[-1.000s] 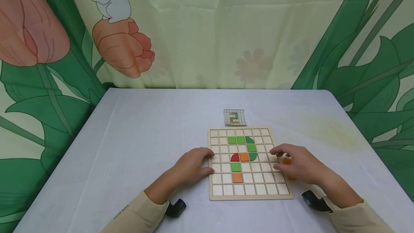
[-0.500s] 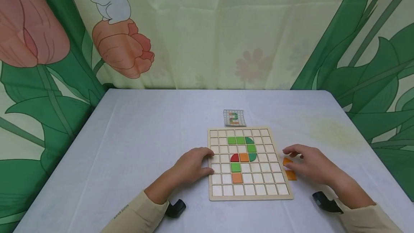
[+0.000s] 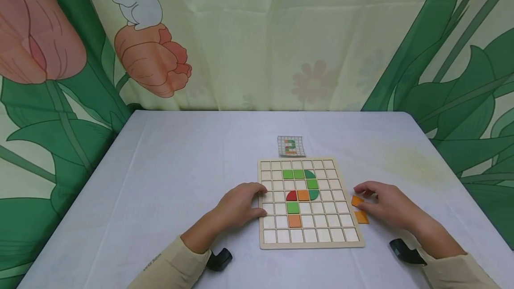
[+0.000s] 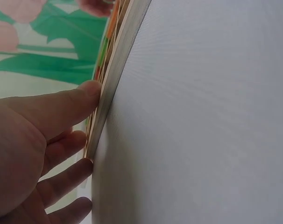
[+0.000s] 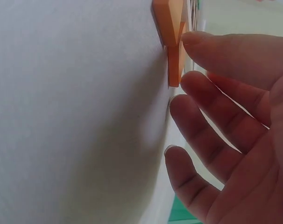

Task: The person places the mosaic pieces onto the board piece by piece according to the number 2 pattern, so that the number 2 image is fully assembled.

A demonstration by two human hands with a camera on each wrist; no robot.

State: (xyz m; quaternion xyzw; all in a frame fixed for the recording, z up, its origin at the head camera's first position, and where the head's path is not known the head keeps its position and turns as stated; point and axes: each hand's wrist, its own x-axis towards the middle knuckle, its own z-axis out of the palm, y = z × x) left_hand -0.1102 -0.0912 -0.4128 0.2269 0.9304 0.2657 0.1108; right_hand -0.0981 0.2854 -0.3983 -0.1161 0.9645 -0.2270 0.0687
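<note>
A wooden grid board (image 3: 312,245) lies on the table, with several coloured tiles set in its squares. Green squares, dark green rounded pieces, a red rounded piece (image 3: 292,196) and orange squares show there. My left hand (image 3: 238,204) rests its thumb and fingertips on the board's left edge; in the left wrist view the thumb (image 4: 62,107) touches the wooden rim. Right of the board, my right hand (image 3: 391,204) hovers over two loose orange tiles (image 3: 362,217). Its thumb (image 5: 225,51) is right by one tile in the right wrist view, and its fingers are loosely bent, holding nothing.
A small printed card (image 3: 291,146) with a coloured grid figure lies just behind the board. White cloth covers the table (image 3: 180,159). A patterned curtain (image 3: 257,39) hangs behind its far edge.
My right hand has moved right, off the board's right edge, to the orange tiles, which are now more visible. The left hand and the board have stayed nearly still.
</note>
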